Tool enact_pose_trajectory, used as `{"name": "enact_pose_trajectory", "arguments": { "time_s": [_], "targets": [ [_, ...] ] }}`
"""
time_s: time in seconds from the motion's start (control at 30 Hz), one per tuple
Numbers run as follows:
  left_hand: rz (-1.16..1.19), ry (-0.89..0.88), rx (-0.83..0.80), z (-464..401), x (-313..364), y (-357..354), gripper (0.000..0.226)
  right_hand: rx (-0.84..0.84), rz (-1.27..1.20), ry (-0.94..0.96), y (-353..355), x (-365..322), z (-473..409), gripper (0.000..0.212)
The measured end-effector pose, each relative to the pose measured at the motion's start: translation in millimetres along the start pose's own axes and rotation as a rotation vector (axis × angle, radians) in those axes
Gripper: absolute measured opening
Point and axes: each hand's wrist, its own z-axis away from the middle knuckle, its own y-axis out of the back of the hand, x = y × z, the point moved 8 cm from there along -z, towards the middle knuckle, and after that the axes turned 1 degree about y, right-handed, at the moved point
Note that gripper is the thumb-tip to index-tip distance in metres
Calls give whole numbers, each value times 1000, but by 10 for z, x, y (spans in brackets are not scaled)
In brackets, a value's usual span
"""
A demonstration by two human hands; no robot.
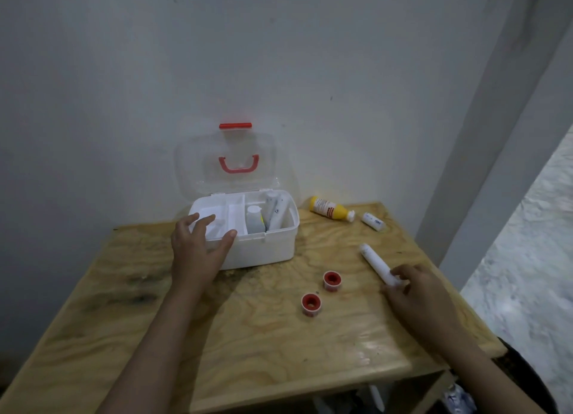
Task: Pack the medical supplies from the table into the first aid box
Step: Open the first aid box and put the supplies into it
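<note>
Our left hand (198, 252) rests spread open on the front left corner of the first aid box (257, 246), its grip holding nothing. The box sits on the wooden surface (248, 336) with its clear lid (226, 165) raised; a bottle (255, 219) and rolls stand inside. Our right hand (415, 292) pinches the near end of a white roll (375, 263) lying on the surface. Two red tape spools (332, 281), a yellow bottle (330, 209) and a small vial (373, 221) lie nearby.
</note>
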Motion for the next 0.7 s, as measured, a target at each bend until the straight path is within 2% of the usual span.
{"name": "enact_pose_trajectory", "arguments": {
  "time_s": [0.17,0.27,0.4,0.53,0.7],
  "targets": [
    [13,6,-5,14,2,8,58,180,-159,10,113,-93,24,16],
    [13,5,-12,12,3,13,61,298,-322,109,300,-393,24,19],
    [-38,10,-49,-9,-15,-8,67,366,-492,315,452,-1027,-52,23],
    [-156,0,-145,-40,-50,-32,77,306,-565,513,388,-1750,-146,21],
    [-222,3,-251,-105,-157,40,79,135,-506,571,-5,-2473,-340,21]
  ]
}}
